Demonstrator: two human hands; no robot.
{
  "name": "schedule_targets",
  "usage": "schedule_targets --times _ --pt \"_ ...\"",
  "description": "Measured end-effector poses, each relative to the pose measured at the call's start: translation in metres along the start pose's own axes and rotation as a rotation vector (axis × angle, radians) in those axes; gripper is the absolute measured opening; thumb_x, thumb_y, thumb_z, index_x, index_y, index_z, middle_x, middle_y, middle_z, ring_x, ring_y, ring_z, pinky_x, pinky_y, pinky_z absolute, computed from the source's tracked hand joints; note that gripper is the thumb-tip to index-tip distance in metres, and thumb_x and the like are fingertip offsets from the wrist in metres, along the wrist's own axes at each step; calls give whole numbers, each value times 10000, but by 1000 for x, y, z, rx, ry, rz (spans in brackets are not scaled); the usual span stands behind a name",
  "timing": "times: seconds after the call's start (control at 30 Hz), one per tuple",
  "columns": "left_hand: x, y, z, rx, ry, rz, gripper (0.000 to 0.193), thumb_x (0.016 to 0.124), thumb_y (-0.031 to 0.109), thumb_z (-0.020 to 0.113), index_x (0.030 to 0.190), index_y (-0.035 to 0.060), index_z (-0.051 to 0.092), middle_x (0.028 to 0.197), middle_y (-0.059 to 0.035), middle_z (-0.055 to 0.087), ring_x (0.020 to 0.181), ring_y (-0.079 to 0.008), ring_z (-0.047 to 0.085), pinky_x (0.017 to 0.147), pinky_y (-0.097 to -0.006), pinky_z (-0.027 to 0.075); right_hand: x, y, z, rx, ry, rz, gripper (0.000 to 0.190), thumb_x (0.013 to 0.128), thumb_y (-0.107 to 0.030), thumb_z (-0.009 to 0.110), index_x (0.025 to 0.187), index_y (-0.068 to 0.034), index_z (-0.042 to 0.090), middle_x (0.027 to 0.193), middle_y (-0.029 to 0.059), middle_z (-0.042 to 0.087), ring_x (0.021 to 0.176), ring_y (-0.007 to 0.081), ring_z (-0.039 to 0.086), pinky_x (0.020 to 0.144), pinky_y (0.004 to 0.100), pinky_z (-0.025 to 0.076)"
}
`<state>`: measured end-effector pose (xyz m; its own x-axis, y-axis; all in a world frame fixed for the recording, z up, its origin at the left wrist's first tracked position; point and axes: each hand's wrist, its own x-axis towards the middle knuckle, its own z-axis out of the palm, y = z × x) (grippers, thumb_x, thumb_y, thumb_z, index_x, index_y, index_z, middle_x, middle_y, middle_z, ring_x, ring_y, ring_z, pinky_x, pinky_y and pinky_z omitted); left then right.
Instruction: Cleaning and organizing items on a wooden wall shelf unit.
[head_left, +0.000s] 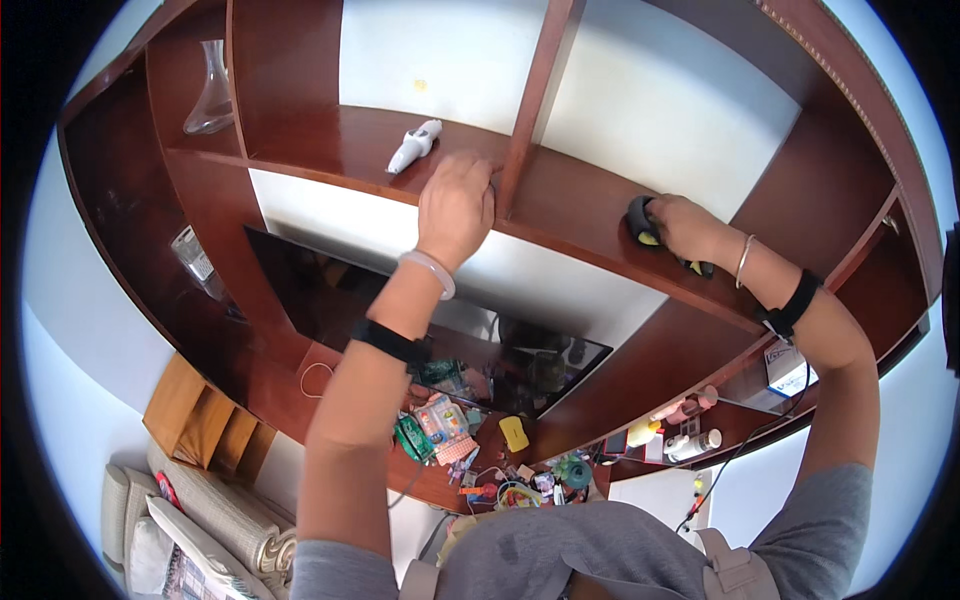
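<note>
My left hand (456, 214) is at the front edge of the upper wooden shelf (307, 146), just left of the upright divider (529, 127). Its fingers curl down out of sight, so whether they hold anything is hidden. A white handheld device (414, 147) with a narrow tip lies on the shelf beyond that hand. Right of the divider, my right hand (686, 225) grips a black object with yellow parts (641, 221). This object is at the shelf surface, partly covered by my fingers, and its exact kind is unclear.
A glass carafe (212, 94) stands in the left compartment. Below the shelf is a flat-screen television (315, 289). Packets and small items crowd the lower counter, with a yellow item (514, 433) among them. Bottles (694, 445) are at the lower right, near a hanging black cable (739, 450).
</note>
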<state>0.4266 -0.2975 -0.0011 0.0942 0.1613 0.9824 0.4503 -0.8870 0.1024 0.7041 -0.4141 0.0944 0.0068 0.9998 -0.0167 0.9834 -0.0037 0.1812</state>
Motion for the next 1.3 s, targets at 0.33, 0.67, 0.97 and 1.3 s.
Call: schedule_targets --times 0.33,0.67,0.97,1.3 --pt "-5 -1 0 8 29 -53 208 704 6 570 892 70 633 776 -80 592 768 -279 559 645 -393 476 151 -40 9 -193 206 -392 267 844 -145 484 1019 -8 632 1078 218 540 973 366 547 860 429 441" --pt "-7 -8 1 21 91 2 236 673 -10 568 887 66 633 769 -96 599 741 -296 552 655 -395 475 181 -35 4 -69 86 -302 315 905 -208 436 1115 -21 579 1039 256 589 1007 386 564 893 433 447" --pt "-6 -10 3 42 69 -1 200 725 0 553 893 73 635 780 -94 602 749 -292 561 676 -387 474 70 121 32 -163 -29 -82 357 943 -248 393 952 47 593 951 251 591 901 388 573 824 454 432" --pt "-8 -7 3 47 40 -32 176 750 14 544 887 68 641 808 -100 622 780 -297 577 701 -387 481 27 138 24 179 -170 707 271 853 -198 490 962 -54 691 847 146 686 742 288 662 656 366 511"
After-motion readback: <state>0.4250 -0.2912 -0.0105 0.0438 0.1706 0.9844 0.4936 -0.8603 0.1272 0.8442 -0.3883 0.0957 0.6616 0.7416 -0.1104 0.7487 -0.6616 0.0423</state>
